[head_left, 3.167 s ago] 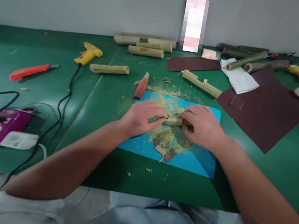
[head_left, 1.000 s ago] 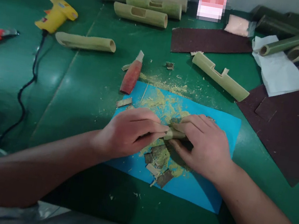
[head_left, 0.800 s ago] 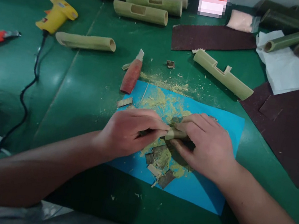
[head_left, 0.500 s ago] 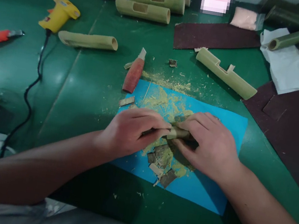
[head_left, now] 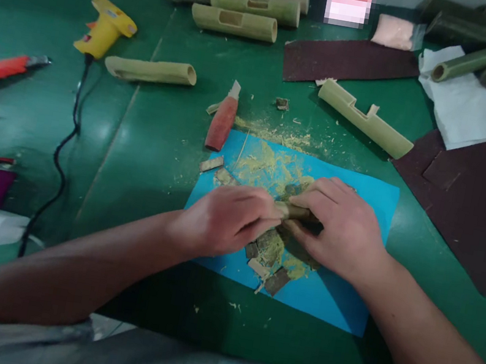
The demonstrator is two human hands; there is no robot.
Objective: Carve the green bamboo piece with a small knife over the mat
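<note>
**Position.** The short bamboo piece lies crosswise between both hands, low over the middle of the blue sheet, which sits on the near part of the green table. Only a brief stretch of the piece shows between the hands.

**Hands.** The right hand is wrapped over the right part of the piece, fingers curled close around it and thumb tucked beneath. The left hand is closed in a tight pinch at the piece's left end. Whether it grips a small tool or strip inside that pinch is hidden, and I cannot tell.

**Surroundings.** Pale shavings cover the far half of the sheet. Dark flat chips lie just near of the hands. A red-handled knife rests just off the sheet's far-left corner. A notched bamboo length lies far right of it, and dark abrasive sheets lie to the right.

**Assessment.** The work appears to be fine dressing of the piece's left end.
- The right hand would do best to hold the piece firm and level, turning it only in small steps.
- The left hand would do best to use short, light strokes directed away from the right fingertips.
- Keeping the work over the sheet would contain the waste.
- The chips beneath the hands could tip the piece if it is set down on them.
</note>
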